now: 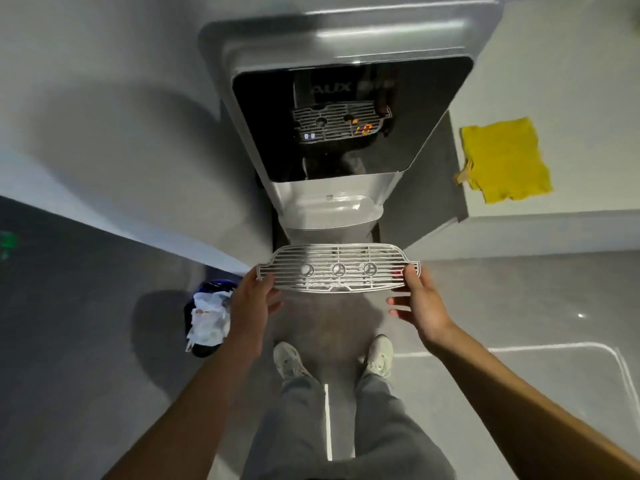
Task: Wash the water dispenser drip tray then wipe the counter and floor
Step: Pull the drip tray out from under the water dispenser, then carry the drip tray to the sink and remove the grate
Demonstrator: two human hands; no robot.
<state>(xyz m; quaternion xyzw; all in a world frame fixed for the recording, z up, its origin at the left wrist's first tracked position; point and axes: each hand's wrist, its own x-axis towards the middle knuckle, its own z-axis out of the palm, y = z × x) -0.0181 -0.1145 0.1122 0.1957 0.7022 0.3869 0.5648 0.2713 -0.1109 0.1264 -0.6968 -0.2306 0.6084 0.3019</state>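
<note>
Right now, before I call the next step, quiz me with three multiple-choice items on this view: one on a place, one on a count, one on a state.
1. Where does the yellow cloth lie?
A. on the floor
B. on the counter right of the water dispenser
C. in the bin

2. How many round rings does the drip tray grate have?
A. one
B. three
C. five

3. What state is the grate in?
A. lying on the floor
B. seated in the dispenser
C. held at its ends by the left hand and right hand

Answers: 1 B, the cloth rests on the white top. 2 B, three rings sit in a row. 3 C, a thumb lies over each end, with the grate clear of the dispenser.
</note>
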